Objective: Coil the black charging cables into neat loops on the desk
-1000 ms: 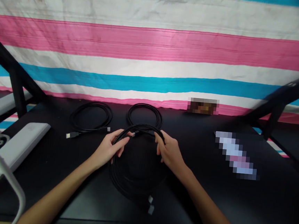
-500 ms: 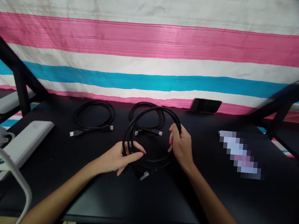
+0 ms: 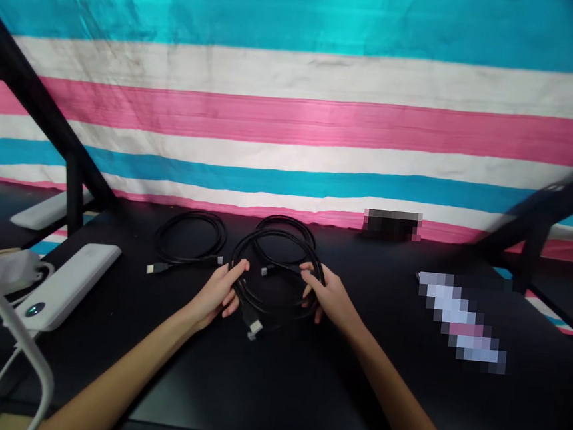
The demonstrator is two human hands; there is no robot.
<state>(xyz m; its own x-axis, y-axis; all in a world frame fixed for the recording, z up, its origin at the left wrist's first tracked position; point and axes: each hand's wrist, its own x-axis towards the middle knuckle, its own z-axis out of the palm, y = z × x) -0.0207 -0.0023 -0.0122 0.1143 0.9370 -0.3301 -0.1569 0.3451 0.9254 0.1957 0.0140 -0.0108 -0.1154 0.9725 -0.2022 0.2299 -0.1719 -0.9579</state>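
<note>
The plugs (image 3: 255,327) sit at seven o'clock on your coiled cable (image 3: 279,232). Your left hand (image 3: 215,297) pinches it at nine, your right hand (image 3: 328,293) at three, fingers curled closed around it. Beyond, a second coil (image 3: 179,260) lies at ten o'clock, a third coil (image 3: 289,220) at twelve.

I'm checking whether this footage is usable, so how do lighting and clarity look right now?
Head view: sheen brightens the upper striped cloth; head view: a pale reflection lies on the black tabletop; head view: the lower part of the held cable coil blends into the dark, and pixelated patches hide detail toward the right.
</note>
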